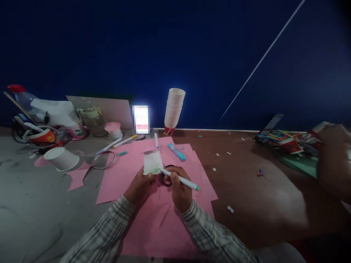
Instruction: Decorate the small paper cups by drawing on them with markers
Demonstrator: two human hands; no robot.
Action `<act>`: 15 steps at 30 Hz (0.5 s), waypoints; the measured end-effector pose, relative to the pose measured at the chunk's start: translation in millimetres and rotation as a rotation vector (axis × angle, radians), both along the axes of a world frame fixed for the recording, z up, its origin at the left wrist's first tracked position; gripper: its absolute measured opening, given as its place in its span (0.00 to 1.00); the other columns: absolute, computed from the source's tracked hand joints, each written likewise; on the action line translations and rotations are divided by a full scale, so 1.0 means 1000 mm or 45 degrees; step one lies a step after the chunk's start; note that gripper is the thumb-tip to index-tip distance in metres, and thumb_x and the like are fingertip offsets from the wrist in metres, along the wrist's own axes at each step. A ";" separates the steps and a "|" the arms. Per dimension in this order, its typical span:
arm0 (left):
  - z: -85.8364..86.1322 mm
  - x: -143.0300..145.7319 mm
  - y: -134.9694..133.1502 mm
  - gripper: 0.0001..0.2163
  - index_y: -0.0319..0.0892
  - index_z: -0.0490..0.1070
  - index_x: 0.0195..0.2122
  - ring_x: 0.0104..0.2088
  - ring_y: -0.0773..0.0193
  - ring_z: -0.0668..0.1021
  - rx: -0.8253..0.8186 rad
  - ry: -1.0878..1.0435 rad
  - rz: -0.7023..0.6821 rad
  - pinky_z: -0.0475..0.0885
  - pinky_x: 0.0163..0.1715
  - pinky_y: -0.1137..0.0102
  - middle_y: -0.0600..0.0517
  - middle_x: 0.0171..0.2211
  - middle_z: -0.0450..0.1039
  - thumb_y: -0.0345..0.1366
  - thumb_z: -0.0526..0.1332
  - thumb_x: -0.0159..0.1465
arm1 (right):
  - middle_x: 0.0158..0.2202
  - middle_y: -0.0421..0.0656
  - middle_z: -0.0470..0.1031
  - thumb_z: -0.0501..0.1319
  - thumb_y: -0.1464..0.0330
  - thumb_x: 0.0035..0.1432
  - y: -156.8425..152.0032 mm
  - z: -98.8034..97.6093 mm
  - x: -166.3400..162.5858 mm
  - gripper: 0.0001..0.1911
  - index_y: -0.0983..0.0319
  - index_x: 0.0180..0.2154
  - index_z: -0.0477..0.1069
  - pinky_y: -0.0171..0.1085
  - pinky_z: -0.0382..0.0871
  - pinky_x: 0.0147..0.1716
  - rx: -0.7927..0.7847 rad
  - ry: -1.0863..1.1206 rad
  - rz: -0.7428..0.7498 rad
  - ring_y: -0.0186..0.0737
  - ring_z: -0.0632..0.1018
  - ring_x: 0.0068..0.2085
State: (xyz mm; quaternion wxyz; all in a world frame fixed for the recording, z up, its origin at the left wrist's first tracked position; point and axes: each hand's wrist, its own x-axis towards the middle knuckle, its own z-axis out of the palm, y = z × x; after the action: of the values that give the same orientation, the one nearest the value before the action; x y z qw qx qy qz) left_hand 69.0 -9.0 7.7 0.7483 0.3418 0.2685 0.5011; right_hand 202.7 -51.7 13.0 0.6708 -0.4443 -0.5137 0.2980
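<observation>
My left hand (139, 186) grips the lower edge of a small white paper cup (153, 160) with green strokes drawn along its bottom part. Pinched in my right hand (181, 188) is a white felt-tip marker with a green end (189, 182), its tip touching the cup near the green strokes. Black scissor handles (166, 179) show partly behind my right fingers, the rest hidden. Both hands are over pink paper sheets (117, 182). A blue glue-like tube (177, 152) and another white marker (156, 140) lie just beyond them.
A tall stack of paper cups (174, 109) stands against the blue wall. Leftward are a tipped white cup (61, 159), a tape ring (104, 160), pink scraps and a glass jar (91, 120). On the right, another person's arm (333, 164) is near a pile of coloured strips (274, 138).
</observation>
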 end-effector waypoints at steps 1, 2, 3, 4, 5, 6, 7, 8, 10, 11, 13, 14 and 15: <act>0.000 0.000 0.000 0.22 0.38 0.75 0.32 0.29 0.64 0.74 0.000 0.004 0.003 0.69 0.32 0.69 0.52 0.27 0.75 0.49 0.79 0.47 | 0.26 0.40 0.73 0.55 0.56 0.71 0.000 0.000 0.000 0.17 0.60 0.38 0.75 0.37 0.72 0.26 -0.004 -0.004 -0.001 0.37 0.75 0.26; 0.000 0.000 0.000 0.23 0.38 0.75 0.32 0.29 0.64 0.74 0.001 0.010 0.008 0.69 0.32 0.69 0.51 0.27 0.75 0.49 0.79 0.47 | 0.26 0.40 0.73 0.55 0.56 0.71 0.000 0.001 0.000 0.17 0.60 0.38 0.75 0.37 0.72 0.26 -0.009 -0.014 -0.003 0.37 0.74 0.26; 0.000 0.000 0.000 0.23 0.38 0.75 0.32 0.29 0.64 0.74 0.001 0.016 0.014 0.69 0.32 0.69 0.52 0.27 0.75 0.49 0.79 0.46 | 0.26 0.40 0.73 0.55 0.55 0.71 0.000 0.001 0.000 0.17 0.60 0.38 0.75 0.37 0.72 0.27 -0.011 -0.024 -0.007 0.37 0.74 0.26; 0.000 0.000 0.000 0.23 0.38 0.75 0.32 0.29 0.64 0.74 0.000 0.022 0.018 0.68 0.31 0.69 0.52 0.27 0.75 0.49 0.79 0.47 | 0.27 0.40 0.73 0.55 0.55 0.71 0.000 0.002 0.000 0.17 0.60 0.38 0.75 0.37 0.72 0.27 -0.012 -0.035 -0.010 0.37 0.74 0.26; 0.001 0.000 0.000 0.23 0.38 0.75 0.33 0.30 0.64 0.74 0.001 0.026 0.018 0.68 0.31 0.69 0.52 0.28 0.75 0.49 0.79 0.47 | 0.27 0.40 0.73 0.56 0.55 0.71 0.000 0.002 0.000 0.17 0.60 0.39 0.75 0.37 0.72 0.27 -0.014 -0.043 -0.011 0.37 0.74 0.26; 0.001 -0.001 -0.001 0.23 0.38 0.75 0.32 0.30 0.64 0.73 0.002 0.029 0.017 0.68 0.32 0.69 0.51 0.28 0.74 0.49 0.79 0.47 | 0.26 0.40 0.73 0.56 0.55 0.71 0.000 0.003 0.000 0.17 0.60 0.38 0.75 0.37 0.72 0.26 -0.014 -0.044 -0.011 0.37 0.74 0.26; 0.001 -0.001 -0.001 0.23 0.38 0.75 0.32 0.30 0.64 0.73 0.003 0.031 0.016 0.68 0.32 0.68 0.52 0.28 0.74 0.49 0.79 0.47 | 0.26 0.40 0.73 0.56 0.55 0.71 0.001 0.003 0.000 0.17 0.60 0.38 0.75 0.37 0.72 0.26 -0.014 -0.043 -0.007 0.37 0.74 0.26; 0.002 -0.001 -0.001 0.22 0.38 0.75 0.32 0.30 0.64 0.73 0.001 0.034 0.017 0.68 0.32 0.68 0.52 0.27 0.74 0.49 0.79 0.47 | 0.26 0.40 0.73 0.56 0.56 0.71 0.001 0.002 0.000 0.17 0.60 0.38 0.75 0.37 0.71 0.26 -0.012 -0.036 -0.004 0.37 0.74 0.26; 0.001 -0.002 -0.002 0.23 0.38 0.75 0.33 0.30 0.64 0.73 -0.012 0.048 0.028 0.68 0.32 0.68 0.52 0.28 0.74 0.48 0.79 0.47 | 0.26 0.39 0.73 0.56 0.56 0.71 0.002 0.000 0.000 0.17 0.60 0.38 0.75 0.37 0.71 0.25 -0.009 -0.015 -0.010 0.36 0.73 0.25; 0.001 -0.002 -0.002 0.23 0.38 0.75 0.33 0.30 0.64 0.73 -0.021 0.054 0.033 0.68 0.32 0.69 0.52 0.28 0.74 0.48 0.79 0.46 | 0.26 0.39 0.73 0.56 0.56 0.71 0.003 -0.001 0.000 0.17 0.60 0.37 0.75 0.36 0.70 0.25 -0.011 -0.005 -0.014 0.36 0.73 0.25; -0.001 -0.003 -0.002 0.22 0.38 0.75 0.33 0.30 0.64 0.73 -0.034 0.046 0.046 0.67 0.32 0.69 0.52 0.28 0.74 0.47 0.79 0.47 | 0.25 0.39 0.73 0.56 0.56 0.71 0.004 -0.004 0.000 0.17 0.60 0.37 0.75 0.36 0.69 0.24 -0.018 0.015 -0.023 0.36 0.73 0.25; -0.001 -0.003 -0.002 0.22 0.38 0.74 0.32 0.30 0.65 0.72 -0.036 0.036 0.054 0.67 0.32 0.69 0.53 0.28 0.74 0.47 0.79 0.47 | 0.25 0.39 0.73 0.56 0.56 0.71 0.005 -0.005 0.000 0.17 0.60 0.37 0.75 0.35 0.69 0.24 -0.023 0.028 -0.022 0.35 0.73 0.24; -0.002 -0.002 -0.002 0.21 0.39 0.74 0.31 0.29 0.65 0.72 -0.037 0.027 0.061 0.67 0.31 0.69 0.53 0.27 0.74 0.47 0.79 0.47 | 0.25 0.39 0.73 0.56 0.55 0.70 0.005 -0.007 -0.001 0.17 0.60 0.37 0.75 0.35 0.69 0.23 -0.028 0.040 -0.018 0.35 0.73 0.24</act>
State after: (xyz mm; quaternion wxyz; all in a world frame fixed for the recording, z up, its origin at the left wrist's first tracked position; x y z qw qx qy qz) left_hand 66.6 -10.6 6.0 0.7380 0.3297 0.2917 0.5114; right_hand 202.2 -46.7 6.3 0.6758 -0.4508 -0.4966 0.3058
